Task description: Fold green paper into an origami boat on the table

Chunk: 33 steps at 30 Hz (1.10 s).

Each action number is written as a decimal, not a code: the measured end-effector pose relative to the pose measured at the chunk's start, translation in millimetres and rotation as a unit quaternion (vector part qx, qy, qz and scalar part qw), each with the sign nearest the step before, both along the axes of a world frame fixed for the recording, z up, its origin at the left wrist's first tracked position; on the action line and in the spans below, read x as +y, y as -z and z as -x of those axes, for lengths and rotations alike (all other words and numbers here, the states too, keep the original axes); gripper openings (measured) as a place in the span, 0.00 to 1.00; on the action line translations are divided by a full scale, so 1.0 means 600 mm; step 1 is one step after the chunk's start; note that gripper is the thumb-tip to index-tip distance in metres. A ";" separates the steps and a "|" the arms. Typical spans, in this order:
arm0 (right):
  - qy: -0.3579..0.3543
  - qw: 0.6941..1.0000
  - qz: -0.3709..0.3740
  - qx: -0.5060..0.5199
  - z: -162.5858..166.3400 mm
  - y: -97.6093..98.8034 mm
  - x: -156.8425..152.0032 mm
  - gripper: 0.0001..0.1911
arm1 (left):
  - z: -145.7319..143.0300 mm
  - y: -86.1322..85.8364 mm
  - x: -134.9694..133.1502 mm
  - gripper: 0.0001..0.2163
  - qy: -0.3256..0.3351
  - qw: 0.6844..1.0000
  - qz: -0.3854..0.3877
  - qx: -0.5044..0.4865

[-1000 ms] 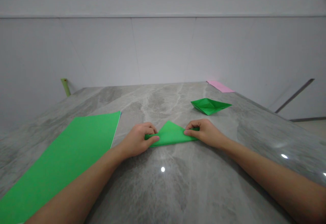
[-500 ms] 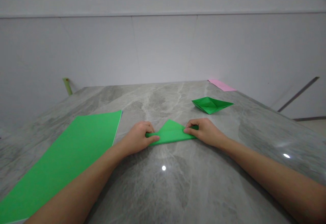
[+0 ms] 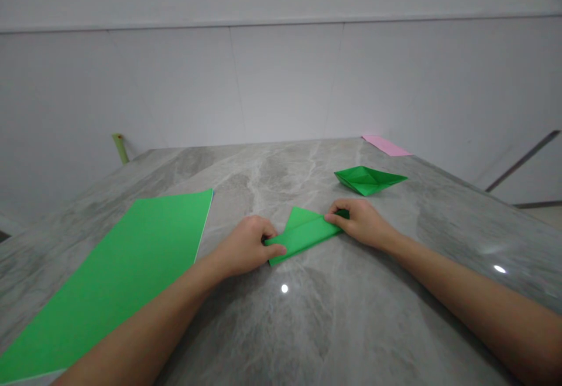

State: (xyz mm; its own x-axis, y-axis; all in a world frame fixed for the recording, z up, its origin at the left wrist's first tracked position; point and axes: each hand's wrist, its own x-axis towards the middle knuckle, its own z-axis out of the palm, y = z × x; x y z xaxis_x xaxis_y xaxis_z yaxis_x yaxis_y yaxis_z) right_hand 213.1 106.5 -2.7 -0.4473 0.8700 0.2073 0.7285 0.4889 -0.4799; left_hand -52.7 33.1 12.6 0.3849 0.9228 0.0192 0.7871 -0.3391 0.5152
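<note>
A folded piece of green paper (image 3: 305,231) lies on the grey marble table (image 3: 307,327), a flat band with a small peak at its far side. My left hand (image 3: 248,251) pinches its near left corner with fingers curled. My right hand (image 3: 362,222) grips its far right end, thumb and fingers pressed on the paper. The piece sits slanted between the two hands.
A large flat green sheet (image 3: 118,269) lies at the left. A finished green paper boat (image 3: 369,179) rests beyond my right hand. A pink sheet (image 3: 386,145) lies at the far right edge. A white wall backs the table.
The folded piece has turned: its left end came nearer to me with my left hand, and it looks narrower now. My right hand shifted slightly right and away.
</note>
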 end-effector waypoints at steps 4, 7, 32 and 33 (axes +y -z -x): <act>-0.016 1.000 -0.013 0.005 0.001 0.007 0.003 0.07 | 0.002 0.003 0.001 0.16 0.002 1.000 0.000 0.019; -0.020 0.999 -0.026 0.002 0.001 0.011 0.005 0.06 | 0.004 0.003 0.000 0.17 0.002 0.999 -0.010 0.044; -0.027 0.998 -0.043 -0.039 0.002 0.013 0.013 0.06 | 0.013 0.001 -0.004 0.09 0.066 0.995 -0.054 0.045; -0.025 0.998 -0.044 -0.037 0.002 0.014 0.012 0.06 | 0.013 -0.001 -0.005 0.13 0.082 0.995 -0.057 0.028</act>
State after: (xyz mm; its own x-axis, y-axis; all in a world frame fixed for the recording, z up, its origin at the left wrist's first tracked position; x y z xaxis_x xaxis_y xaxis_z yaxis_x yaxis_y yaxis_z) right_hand 211.9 114.0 -10.9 -0.5070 0.8261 0.2461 0.7339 0.5635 -0.3793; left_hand -60.5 30.0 12.9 0.5331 0.8408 0.0941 0.7426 -0.5183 0.4242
